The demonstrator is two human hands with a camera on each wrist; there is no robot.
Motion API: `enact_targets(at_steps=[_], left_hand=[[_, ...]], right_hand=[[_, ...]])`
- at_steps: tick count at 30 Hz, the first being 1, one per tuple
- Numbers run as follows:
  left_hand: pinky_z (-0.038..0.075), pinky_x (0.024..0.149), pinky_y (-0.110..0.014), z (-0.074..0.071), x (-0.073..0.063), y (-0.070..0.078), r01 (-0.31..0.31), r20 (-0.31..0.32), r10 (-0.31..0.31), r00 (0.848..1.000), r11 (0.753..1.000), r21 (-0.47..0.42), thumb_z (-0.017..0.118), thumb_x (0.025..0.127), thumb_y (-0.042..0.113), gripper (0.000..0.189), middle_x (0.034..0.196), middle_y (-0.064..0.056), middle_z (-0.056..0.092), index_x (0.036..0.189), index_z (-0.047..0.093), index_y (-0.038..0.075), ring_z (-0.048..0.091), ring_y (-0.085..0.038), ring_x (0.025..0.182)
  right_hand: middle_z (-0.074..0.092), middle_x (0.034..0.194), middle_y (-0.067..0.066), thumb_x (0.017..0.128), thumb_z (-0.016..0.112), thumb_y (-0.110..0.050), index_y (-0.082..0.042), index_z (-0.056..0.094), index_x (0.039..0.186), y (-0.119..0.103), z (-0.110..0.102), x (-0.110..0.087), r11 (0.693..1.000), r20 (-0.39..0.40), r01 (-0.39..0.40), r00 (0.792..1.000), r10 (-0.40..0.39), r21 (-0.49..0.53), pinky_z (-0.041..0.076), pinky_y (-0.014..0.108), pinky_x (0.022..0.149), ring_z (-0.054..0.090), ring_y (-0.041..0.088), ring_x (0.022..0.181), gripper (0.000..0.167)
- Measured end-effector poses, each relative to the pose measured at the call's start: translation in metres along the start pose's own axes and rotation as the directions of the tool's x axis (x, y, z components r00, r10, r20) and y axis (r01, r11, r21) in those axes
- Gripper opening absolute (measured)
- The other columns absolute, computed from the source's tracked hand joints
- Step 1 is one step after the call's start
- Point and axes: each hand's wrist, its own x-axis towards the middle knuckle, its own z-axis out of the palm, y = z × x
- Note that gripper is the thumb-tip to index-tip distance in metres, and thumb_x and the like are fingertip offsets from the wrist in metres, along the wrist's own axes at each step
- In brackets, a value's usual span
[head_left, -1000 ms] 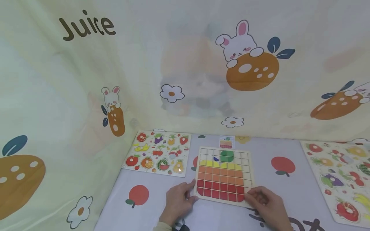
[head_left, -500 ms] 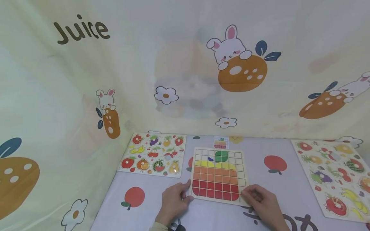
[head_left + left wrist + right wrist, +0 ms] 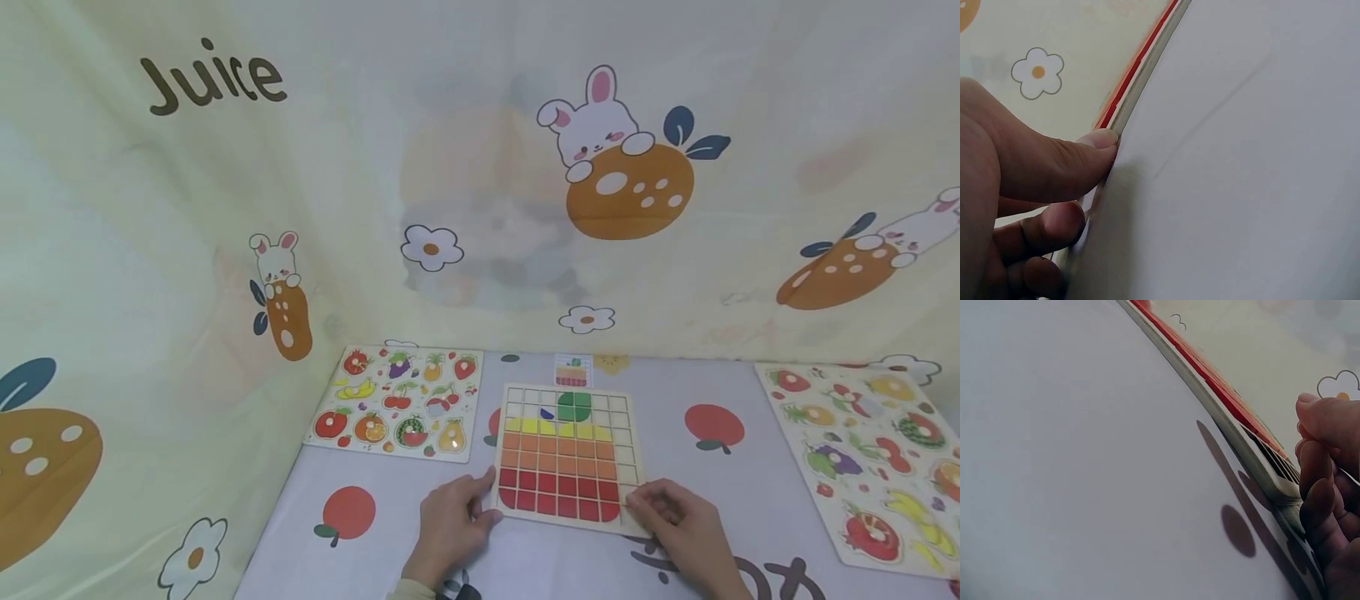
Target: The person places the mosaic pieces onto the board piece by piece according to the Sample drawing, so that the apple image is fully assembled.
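Observation:
A square wooden puzzle board (image 3: 557, 500) lies on the table in the head view, its grid filled with red, orange and yellow tiles, plus green and blue shapes near the top. At its lower left corner, my left hand (image 3: 453, 521) holds the edge; the left wrist view shows the thumb (image 3: 1088, 156) against the board's side, with curled fingers below. My right hand (image 3: 678, 525) is at the lower right corner, thumb and fingertips brought together over the pale right column. I cannot tell whether a small tile sits between those fingertips.
A small picture card (image 3: 573, 370) with a matching pattern lies behind the board. One fruit puzzle board (image 3: 468, 417) is at the back left, another (image 3: 832, 500) at the right. A printed curtain (image 3: 495, 167) rises behind the table.
The head view has shifted slightly, moving the whole scene a little left. Both hands stay at the board's lower corners, with the right fingertips barely moved.

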Motion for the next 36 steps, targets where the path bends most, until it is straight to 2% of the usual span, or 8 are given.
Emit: enact_targets(at_steps=[13,21,29,32,36], left_hand=[[0.032,0.062,-0.025,0.0003,-0.0002,-0.0021,-0.013,-0.007,0.013,1.0,1.0,0.021,0.085,0.087,0.036,0.06,0.068,0.015,0.05,0.144,0.067,0.03,0.041,-0.004,0.06],[0.031,0.061,-0.025,-0.0006,0.0044,-0.0031,-0.032,-0.017,0.032,0.999,0.999,0.015,0.085,0.086,0.034,0.059,0.068,0.015,0.05,0.142,0.068,0.028,0.04,-0.004,0.059],[0.031,0.061,-0.025,-0.0013,0.0037,-0.0031,-0.028,-0.018,0.029,0.999,0.999,0.016,0.085,0.087,0.034,0.059,0.068,0.014,0.05,0.143,0.068,0.027,0.041,-0.005,0.059],[0.032,0.061,-0.025,0.0006,0.0056,-0.0032,-0.029,-0.006,0.029,1.0,0.999,0.018,0.084,0.088,0.035,0.059,0.068,0.015,0.05,0.144,0.067,0.028,0.041,-0.004,0.059],[0.032,0.061,-0.024,0.0015,0.0064,-0.0017,-0.037,0.001,0.037,0.999,0.998,0.042,0.084,0.089,0.037,0.063,0.068,0.016,0.05,0.148,0.064,0.029,0.041,-0.003,0.059]], right_hand=[[0.074,0.088,0.0,0.095,0.081,-0.04,-0.013,0.076,0.104,-0.0011,0.0001,0.0,0.999,-0.003,-0.005,1.0,0.005,0.044,0.05,0.023,0.06,0.06,0.009,0.067,0.029],[0.074,0.089,0.0,0.096,0.079,-0.041,-0.011,0.076,0.105,-0.0046,0.0,0.0045,0.998,0.016,-0.047,0.999,0.046,0.029,0.051,0.023,0.063,0.062,0.011,0.07,0.031],[0.074,0.089,0.001,0.096,0.08,-0.04,-0.012,0.076,0.105,-0.003,0.0011,0.0063,0.999,0.022,-0.031,0.999,0.03,0.025,0.052,0.023,0.064,0.062,0.011,0.071,0.029],[0.075,0.094,0.001,0.097,0.078,-0.039,-0.013,0.076,0.11,-0.001,-0.0006,0.0075,0.999,0.024,-0.039,0.999,0.039,-0.009,0.053,0.022,0.067,0.063,0.01,0.076,0.029],[0.077,0.11,0.006,0.102,0.072,-0.043,-0.012,0.073,0.124,-0.0017,-0.006,0.0077,0.996,0.013,-0.094,0.995,0.094,-0.002,0.055,0.02,0.073,0.067,0.009,0.084,0.038]])
